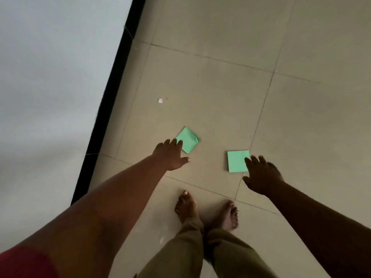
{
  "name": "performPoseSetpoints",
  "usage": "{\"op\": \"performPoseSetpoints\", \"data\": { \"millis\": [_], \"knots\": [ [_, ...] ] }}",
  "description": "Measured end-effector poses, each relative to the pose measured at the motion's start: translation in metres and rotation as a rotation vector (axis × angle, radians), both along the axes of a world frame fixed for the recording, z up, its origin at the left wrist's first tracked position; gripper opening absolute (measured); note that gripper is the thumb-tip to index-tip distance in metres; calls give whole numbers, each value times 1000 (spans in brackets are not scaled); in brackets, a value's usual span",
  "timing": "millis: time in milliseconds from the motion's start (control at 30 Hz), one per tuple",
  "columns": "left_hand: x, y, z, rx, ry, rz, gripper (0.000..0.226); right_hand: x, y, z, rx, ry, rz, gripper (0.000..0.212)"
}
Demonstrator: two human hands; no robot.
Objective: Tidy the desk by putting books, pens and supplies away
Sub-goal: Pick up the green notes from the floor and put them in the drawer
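Observation:
Two green square paper notes lie on the beige tiled floor. The left green note [189,139] is turned like a diamond with a crumpled corner. My left hand [170,155] reaches down with fingers spread, its fingertips over that note's lower left edge. The right green note [236,160] lies flat and square. My right hand [262,175] hangs open over its right edge, fingers apart. Neither hand holds anything.
A pale wall [50,87] with a black skirting strip [112,93] runs along the left. A small white scrap [160,100] lies on the tiled floor [220,87] further out. My bare feet [206,211] stand just behind the notes.

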State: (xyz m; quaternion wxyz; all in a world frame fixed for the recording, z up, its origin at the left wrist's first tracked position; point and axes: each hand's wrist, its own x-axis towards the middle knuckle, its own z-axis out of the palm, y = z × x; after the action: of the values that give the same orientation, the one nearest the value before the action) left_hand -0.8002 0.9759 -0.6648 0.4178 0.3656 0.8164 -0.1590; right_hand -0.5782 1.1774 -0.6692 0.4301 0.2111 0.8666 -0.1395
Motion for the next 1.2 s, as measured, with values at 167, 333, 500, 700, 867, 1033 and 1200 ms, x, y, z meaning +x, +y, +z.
{"op": "performPoseSetpoints", "data": {
  "millis": [167,333,500,700,867,1033,1200],
  "knots": [
    [-9,9,-82,17,1,103,64,-8,-2,-84,38,22,5,62],
    [-10,17,-134,91,27,294,60,-10,3,-140,94,22,11,79],
    [-17,11,-168,124,50,330,58,-11,4,-171,128,16,90,99],
    [-6,11,-193,58,95,280,44,-1,-3,-190,264,22,235,85],
    [3,17,-202,101,234,416,91,-4,4,-184,287,59,222,76],
    [-8,18,-207,32,137,703,107,-5,1,-167,187,72,132,32],
    [9,23,-209,-43,57,858,99,-7,-15,-157,-6,44,-49,25]
  ]
}}
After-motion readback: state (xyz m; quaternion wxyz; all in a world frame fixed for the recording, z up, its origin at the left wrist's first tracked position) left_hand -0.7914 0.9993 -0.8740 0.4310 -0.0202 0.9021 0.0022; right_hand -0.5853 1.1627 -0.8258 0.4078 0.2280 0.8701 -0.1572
